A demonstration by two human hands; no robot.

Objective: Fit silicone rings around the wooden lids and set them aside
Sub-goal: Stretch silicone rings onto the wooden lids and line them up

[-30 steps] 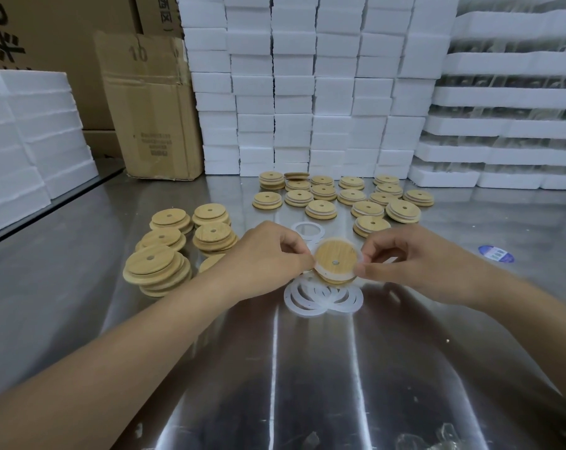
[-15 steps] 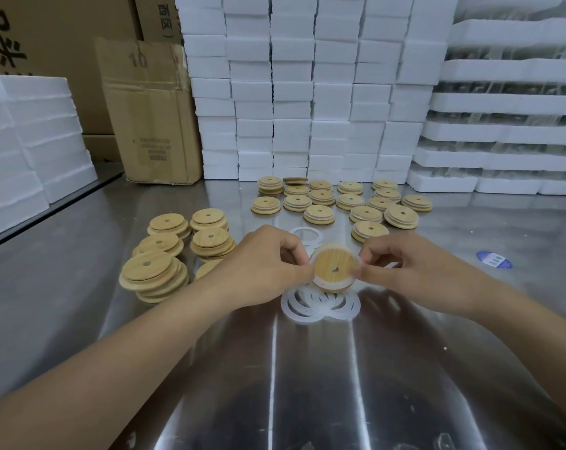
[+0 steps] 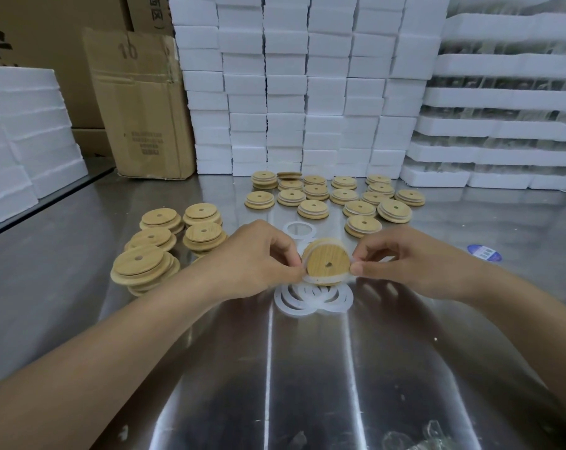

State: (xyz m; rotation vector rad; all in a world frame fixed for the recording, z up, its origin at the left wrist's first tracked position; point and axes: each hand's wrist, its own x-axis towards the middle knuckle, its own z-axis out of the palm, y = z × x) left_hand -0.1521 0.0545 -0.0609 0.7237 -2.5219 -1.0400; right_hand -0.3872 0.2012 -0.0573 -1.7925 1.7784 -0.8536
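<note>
While upright, lid between fingertips.

We take the held lid as our mark, raised over the surface. Our left grip pinches its left edge and our right grip its right edge. Just before it a heap of loose rings lies on the surface, and just behind it a single ring. To its left stand stacks of lids. Behind it and to the right, ringed lids sit in rows. Far behind it rise foam blocks, with a carton behind and to the left.
</note>
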